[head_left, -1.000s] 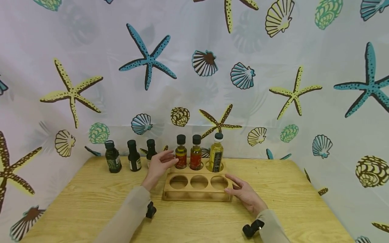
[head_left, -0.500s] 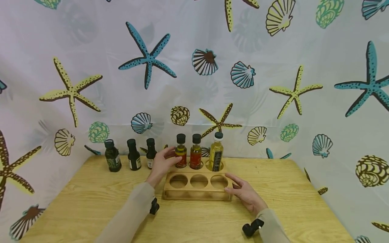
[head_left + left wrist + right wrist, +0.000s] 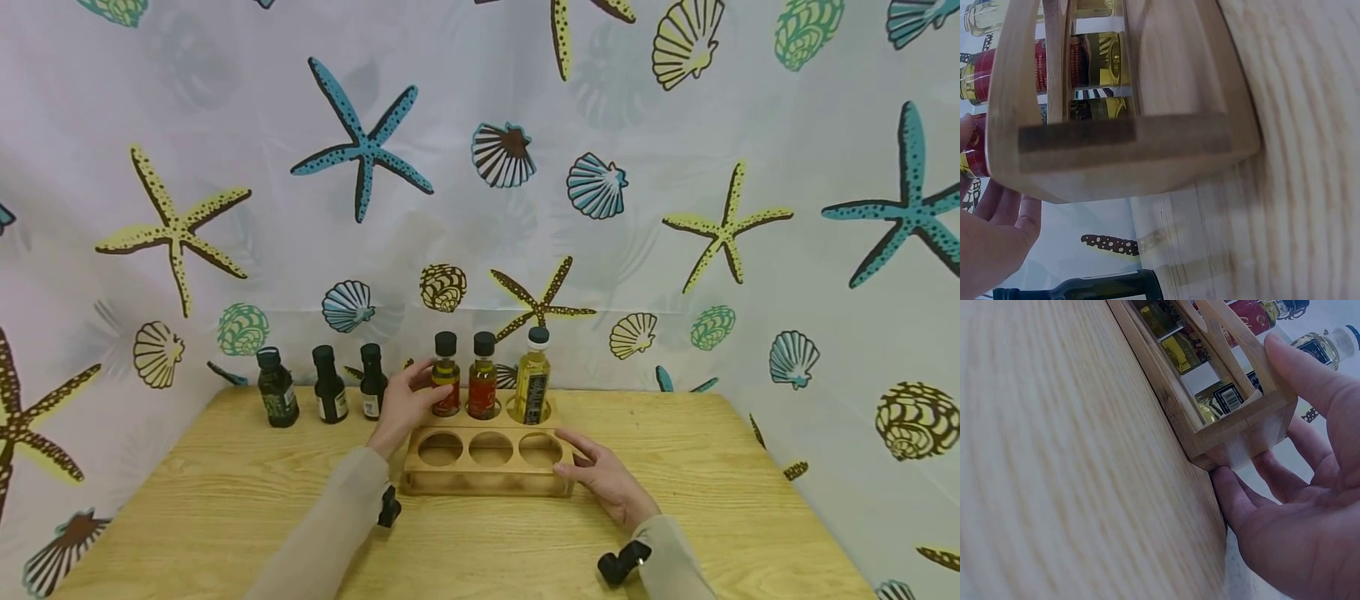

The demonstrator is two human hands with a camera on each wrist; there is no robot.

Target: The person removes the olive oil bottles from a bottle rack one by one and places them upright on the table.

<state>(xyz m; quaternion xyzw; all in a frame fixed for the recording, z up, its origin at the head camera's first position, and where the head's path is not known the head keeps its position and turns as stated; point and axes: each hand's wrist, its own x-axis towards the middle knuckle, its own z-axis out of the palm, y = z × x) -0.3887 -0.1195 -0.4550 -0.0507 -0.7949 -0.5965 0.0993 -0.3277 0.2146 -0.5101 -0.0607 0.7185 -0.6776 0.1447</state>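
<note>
My left hand [image 3: 407, 408] is curled round the left red-labelled bottle [image 3: 447, 377], thumb across the front and fingers behind, closed only as far as the glass allows. That bottle stands upright in the left opening of the raised back tier of the wooden rack [image 3: 487, 483], which sits on the wood-grained counter [image 3: 480, 550]. My right hand [image 3: 609, 483] is bent round the rack's right front end: in the right wrist view the thumb is on its upper edge and the fingers lie against the end panel. Beside the bottle I hold, a second red-labelled bottle [image 3: 483, 388] fills the middle back opening, and a taller bottle of yellow oil [image 3: 534, 383], dark-labelled, stands in the right one. The lower front tier has three round openings. To the left of the rack, three dark bottles [image 3: 328, 392] stand upright on the counter, the nearest just beside my left hand. Behind everything hangs a pale cloth [image 3: 480, 225] printed with starfish and shells.
</note>
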